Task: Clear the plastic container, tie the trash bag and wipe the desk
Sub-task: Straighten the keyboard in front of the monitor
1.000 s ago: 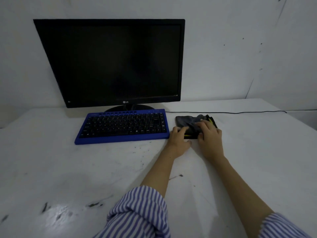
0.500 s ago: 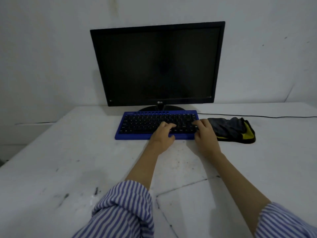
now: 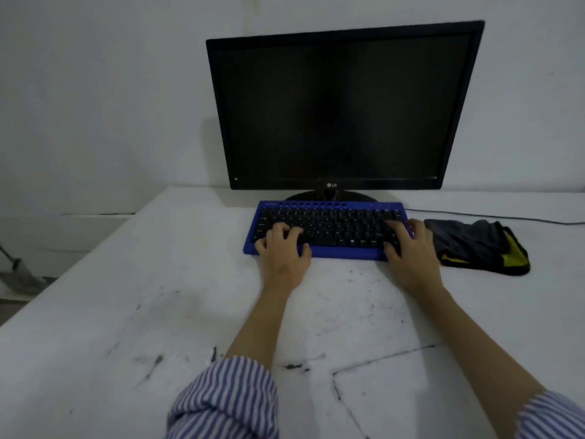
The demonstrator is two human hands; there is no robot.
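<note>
A blue keyboard (image 3: 335, 224) with black keys lies on the white, scuffed desk (image 3: 152, 312) in front of the monitor. My left hand (image 3: 285, 253) rests over its left part, fingers on the keys and thumb at the front edge. My right hand (image 3: 411, 253) grips its right end, fingers curled over the keys. A folded grey and yellow cloth (image 3: 474, 243) lies on the desk just right of the keyboard, untouched. No plastic container or trash bag is in view.
A black monitor (image 3: 342, 106) stands at the back against the wall, its screen dark. A thin black cable (image 3: 506, 218) runs right along the desk behind the cloth. The desk's left edge drops to a floor with a grey object (image 3: 19, 274).
Both hands left the cloth and moved left onto the keyboard. My left hand then slid to the keyboard's left part. The cloth stays where it was put down.
</note>
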